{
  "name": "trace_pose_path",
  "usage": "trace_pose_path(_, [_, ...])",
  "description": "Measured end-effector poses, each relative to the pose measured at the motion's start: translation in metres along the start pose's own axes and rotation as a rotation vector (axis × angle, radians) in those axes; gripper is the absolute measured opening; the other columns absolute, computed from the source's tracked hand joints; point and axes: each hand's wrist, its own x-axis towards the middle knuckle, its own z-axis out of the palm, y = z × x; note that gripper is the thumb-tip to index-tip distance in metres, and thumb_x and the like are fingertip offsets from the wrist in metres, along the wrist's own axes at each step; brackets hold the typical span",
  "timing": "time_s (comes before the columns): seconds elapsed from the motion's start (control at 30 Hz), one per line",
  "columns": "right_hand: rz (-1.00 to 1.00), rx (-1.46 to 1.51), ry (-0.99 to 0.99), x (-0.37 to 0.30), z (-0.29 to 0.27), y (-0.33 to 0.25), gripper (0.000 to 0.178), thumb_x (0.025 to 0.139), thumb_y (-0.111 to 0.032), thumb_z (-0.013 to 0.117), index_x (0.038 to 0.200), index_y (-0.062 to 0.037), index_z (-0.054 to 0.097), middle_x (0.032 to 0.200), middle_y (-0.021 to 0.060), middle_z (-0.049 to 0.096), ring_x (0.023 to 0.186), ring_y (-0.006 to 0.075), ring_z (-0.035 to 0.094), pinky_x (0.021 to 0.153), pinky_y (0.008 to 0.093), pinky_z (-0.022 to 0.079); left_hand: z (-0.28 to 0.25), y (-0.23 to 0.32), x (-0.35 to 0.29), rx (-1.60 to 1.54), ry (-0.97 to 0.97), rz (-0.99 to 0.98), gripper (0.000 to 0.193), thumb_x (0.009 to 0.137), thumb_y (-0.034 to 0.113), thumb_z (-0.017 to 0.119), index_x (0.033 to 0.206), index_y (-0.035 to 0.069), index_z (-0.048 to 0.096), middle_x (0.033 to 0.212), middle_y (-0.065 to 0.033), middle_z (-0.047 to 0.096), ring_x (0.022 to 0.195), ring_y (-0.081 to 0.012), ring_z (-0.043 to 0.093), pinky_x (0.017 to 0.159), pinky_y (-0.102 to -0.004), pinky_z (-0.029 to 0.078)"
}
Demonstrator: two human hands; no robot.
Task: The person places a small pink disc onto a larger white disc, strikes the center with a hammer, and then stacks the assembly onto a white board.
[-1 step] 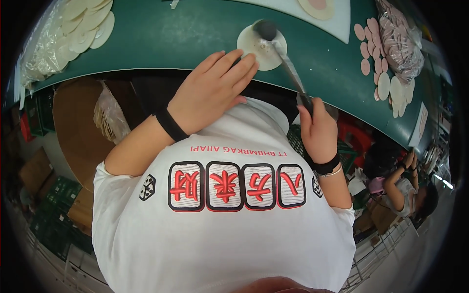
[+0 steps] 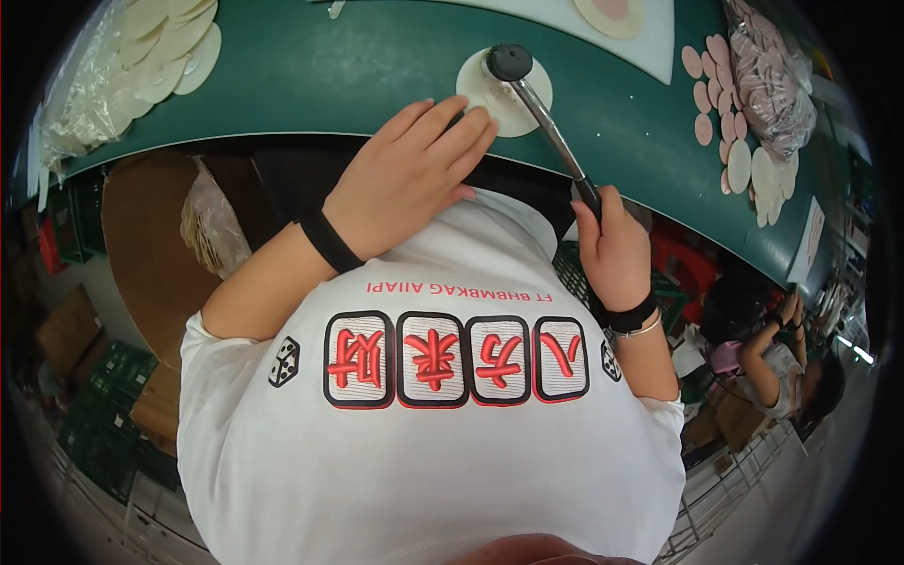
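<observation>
On the green table's near edge lies a cream round disc [image 2: 476, 83]. My left hand [image 2: 405, 179] has its fingers stretched out, with the fingertips at the disc's lower left edge, pressing or resting there. In my right hand [image 2: 617, 259] is the dark grip of a mallet [image 2: 549, 130] with a metal shaft. Its round black head [image 2: 509, 62] is over the upper part of the disc; whether it touches the disc I cannot tell. Small pinkish marks show on the disc just below the head.
Cream discs [image 2: 179, 56] are piled at the far left beside clear plastic [image 2: 85, 113]. At right, small pink discs [image 2: 703, 97] lie near a plastic bag [image 2: 777, 104] of more. A white board [image 2: 650, 42] sits at the back. Another person [image 2: 777, 372] is at far right.
The mallet's head and shaft, smeared by motion before, now show sharply, with the head slightly lower and its shaft shifted a little. My left hand and the disc are practically unchanged.
</observation>
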Motion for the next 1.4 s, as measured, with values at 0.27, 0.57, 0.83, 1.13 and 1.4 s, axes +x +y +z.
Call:
trace_pose_path(0.27, [-0.082,-0.057,0.023,0.001,-0.006,0.002,0.020,0.100,-0.018,0.062,0.110,-0.0024,0.057,0.074,0.0200,0.062,0.067,0.0431,0.062,0.056,0.0448,0.046,0.003,0.004,0.000,0.031,0.006,-0.010,0.069,0.085,0.042,0.072,0.140,0.006,0.053,0.135,-0.0046,0.052,0.132,-0.0218,0.046,0.113,-0.0376,0.038])
trace_pose_path(0.57, [-0.083,-0.167,0.009,-0.002,-0.008,0.001,0.019,0.099,-0.017,0.063,0.110,-0.0032,0.058,0.074,0.0199,0.062,0.065,0.0427,0.062,0.055,0.0440,0.047,0.004,0.006,0.000,0.051,0.027,-0.030,0.067,0.086,0.042,0.071,0.140,0.007,0.054,0.134,-0.0038,0.052,0.133,-0.0206,0.046,0.114,-0.0390,0.038])
trace_pose_path(0.83, [-0.068,-0.104,0.020,-0.003,-0.009,0.000,0.018,0.099,-0.016,0.062,0.108,-0.0016,0.057,0.074,0.0210,0.061,0.065,0.0420,0.062,0.055,0.0412,0.047,0.004,0.008,-0.002,0.060,0.010,-0.042,0.067,0.086,0.042,0.071,0.140,0.007,0.054,0.135,-0.0035,0.052,0.133,-0.0204,0.045,0.112,-0.0401,0.039])
trace_pose_path(1.13, [0.018,-0.027,0.025,-0.003,-0.003,0.014,0.017,0.101,-0.016,0.060,0.109,-0.0011,0.056,0.072,0.0213,0.059,0.065,0.0412,0.061,0.056,0.0395,0.047,0.003,0.006,0.001,0.037,0.021,-0.030,0.067,0.085,0.040,0.072,0.141,0.007,0.054,0.134,-0.0036,0.053,0.133,-0.0200,0.046,0.111,-0.0396,0.040])
trace_pose_path(1.4, [0.010,0.007,0.105,-0.014,0.001,0.013,0.018,0.100,-0.015,0.060,0.110,-0.0006,0.056,0.073,0.0227,0.060,0.064,0.0428,0.061,0.056,0.0411,0.046,0.001,0.005,0.001,0.027,0.018,-0.030,0.068,0.085,0.039,0.073,0.141,0.007,0.053,0.134,-0.0036,0.053,0.133,-0.0202,0.046,0.110,-0.0395,0.041])
